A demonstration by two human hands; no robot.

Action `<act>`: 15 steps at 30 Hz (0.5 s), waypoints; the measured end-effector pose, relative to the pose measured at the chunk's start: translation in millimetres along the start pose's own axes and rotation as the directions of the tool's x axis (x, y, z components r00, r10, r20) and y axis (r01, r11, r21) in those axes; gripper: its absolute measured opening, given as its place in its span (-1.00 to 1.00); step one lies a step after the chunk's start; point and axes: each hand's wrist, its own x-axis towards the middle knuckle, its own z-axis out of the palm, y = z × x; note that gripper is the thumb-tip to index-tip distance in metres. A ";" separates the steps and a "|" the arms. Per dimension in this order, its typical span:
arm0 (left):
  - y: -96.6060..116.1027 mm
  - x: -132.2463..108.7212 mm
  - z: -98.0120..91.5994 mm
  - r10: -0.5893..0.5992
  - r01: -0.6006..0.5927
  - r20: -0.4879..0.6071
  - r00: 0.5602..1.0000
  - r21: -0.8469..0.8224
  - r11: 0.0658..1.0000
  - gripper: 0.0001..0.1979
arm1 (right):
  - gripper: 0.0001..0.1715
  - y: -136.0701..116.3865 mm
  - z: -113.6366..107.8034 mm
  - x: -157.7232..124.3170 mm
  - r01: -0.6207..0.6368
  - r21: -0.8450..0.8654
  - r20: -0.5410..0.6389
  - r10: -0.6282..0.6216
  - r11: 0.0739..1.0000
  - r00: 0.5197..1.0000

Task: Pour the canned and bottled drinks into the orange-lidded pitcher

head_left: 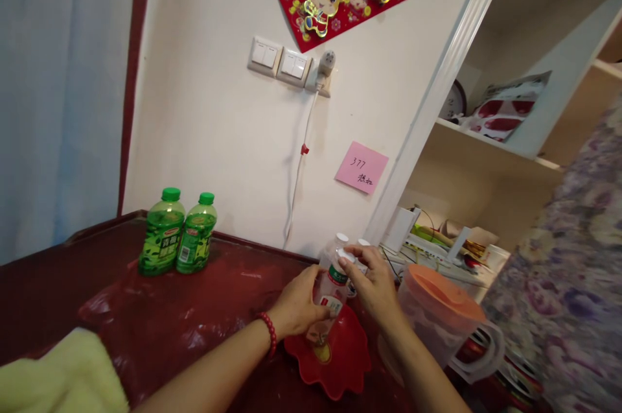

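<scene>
Not much to report body-wise tbh. The left forearm [208, 367] and right forearm [422, 367] are both bare along the whole stretch in shot, and so are the hands. The left hand [296, 306] has a bracelet [269, 334] right at the wrist: a single strand of small round red beads, kinda glossy, sitting snug. The right hand [374, 283] and its wrist are just plain. The pale yellow fluffy fabric [58, 374] in the bottom left corner might be clothing, honestly can't tell.

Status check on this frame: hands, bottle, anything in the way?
Left hand gripping clear bottle body. Right hand gripping its top. Bottle over red dish; orange-lidded pitcher close right.
</scene>
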 end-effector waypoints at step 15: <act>-0.2 -1.3 0.8 -0.016 0.016 0.000 1.000 -0.017 1.000 -0.33 | -0.57 -0.3 4.7 -0.5 -0.081 0.087 0.030 0.079 0.993 0.996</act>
